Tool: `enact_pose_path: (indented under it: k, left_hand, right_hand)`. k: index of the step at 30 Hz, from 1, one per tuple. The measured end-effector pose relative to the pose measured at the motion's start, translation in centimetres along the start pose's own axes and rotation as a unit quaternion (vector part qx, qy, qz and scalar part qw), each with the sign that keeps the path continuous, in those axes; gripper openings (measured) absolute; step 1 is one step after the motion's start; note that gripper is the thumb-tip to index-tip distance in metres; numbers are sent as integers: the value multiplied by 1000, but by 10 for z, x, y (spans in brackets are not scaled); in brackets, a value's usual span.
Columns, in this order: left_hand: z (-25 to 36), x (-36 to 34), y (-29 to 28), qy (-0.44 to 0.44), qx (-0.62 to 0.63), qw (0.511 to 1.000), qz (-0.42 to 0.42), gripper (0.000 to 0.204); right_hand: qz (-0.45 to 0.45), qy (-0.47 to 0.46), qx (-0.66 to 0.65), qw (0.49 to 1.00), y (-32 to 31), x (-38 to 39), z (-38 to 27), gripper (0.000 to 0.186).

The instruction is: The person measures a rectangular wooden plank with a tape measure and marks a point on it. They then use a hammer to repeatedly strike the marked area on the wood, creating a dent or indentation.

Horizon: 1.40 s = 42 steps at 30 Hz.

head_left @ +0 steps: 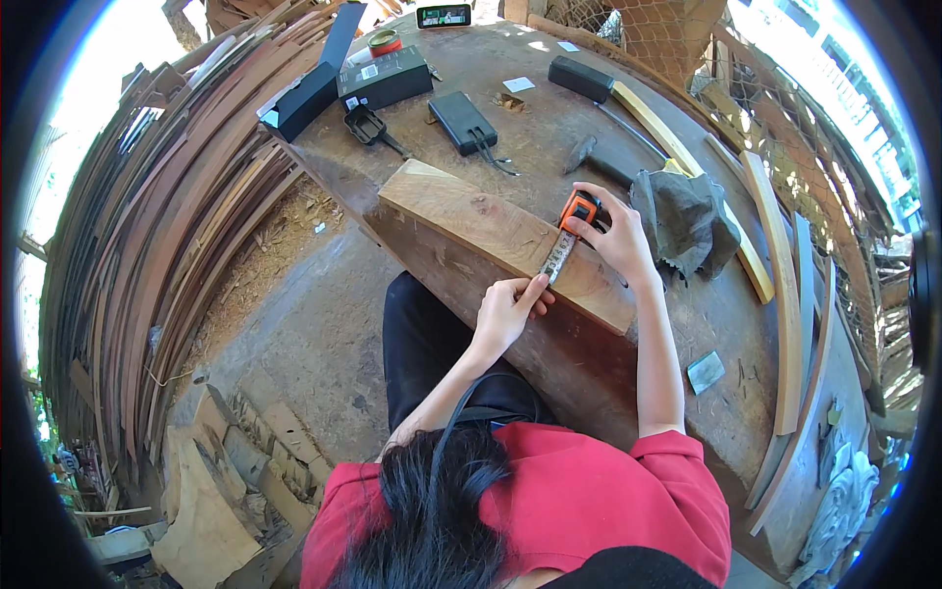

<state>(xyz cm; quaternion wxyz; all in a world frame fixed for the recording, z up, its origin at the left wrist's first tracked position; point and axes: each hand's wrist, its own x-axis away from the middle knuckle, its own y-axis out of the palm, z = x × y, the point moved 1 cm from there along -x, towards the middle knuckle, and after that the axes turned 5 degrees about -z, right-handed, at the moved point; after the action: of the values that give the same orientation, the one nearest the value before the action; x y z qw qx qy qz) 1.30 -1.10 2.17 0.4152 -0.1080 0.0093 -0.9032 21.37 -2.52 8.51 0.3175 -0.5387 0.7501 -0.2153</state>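
A thick wooden block (469, 210) lies at a slant along the table's near edge. Across its right part stretches the short pulled-out blade of a tape measure (581, 207), which has an orange and black case. My right hand (625, 239) is closed around the case, thumb on its near side. At the block's near edge my left hand (509, 312) pinches the blade's end between thumb and fingers; the tip itself is hidden. Beside my right hand lies a crumpled dark grey cloth (682, 218), with a hammer (601, 162) just beyond it.
On the wooden table (549, 128) sit a black power bank (463, 123) with a cable, a black box (385, 79), a phone (444, 16) and a mallet (581, 79). Long wooden strips (775, 294) line the right side. Stacked planks (186, 196) stand at left, with wood offcuts (211, 491) below.
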Motion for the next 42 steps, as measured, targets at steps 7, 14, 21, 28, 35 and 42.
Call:
enact_pose_path:
  k: [7, 14, 21, 28, 35, 42]
  left_hand:
    - [-13, -5, 0, 19, -2, 1000, 7, 46]
    - [-12, -5, 0, 17, -35, 999, 14, 47]
    - [31, 12, 0, 83, -271, 955, 93, 42]
    - [57, 0, 30, 419, -313, 847, 95, 22]
    - [45, -1, 51, 452, -369, 808, 85, 40]
    - [38, 0, 58, 412, -442, 792, 85, 42]
  right_hand:
    - [13, -16, 3, 1000, 3, 0, 4, 51]
    - [14, -23, 7, 1000, 4, -1, 10, 52]
    - [31, -38, 25, 998, 6, -1, 15, 53]
    - [26, -22, -7, 999, 10, -5, 18, 53]
    - [10, 0, 13, 1000, 11, -5, 20, 56]
    - [7, -6, 8, 1000, 11, -6, 22, 54]
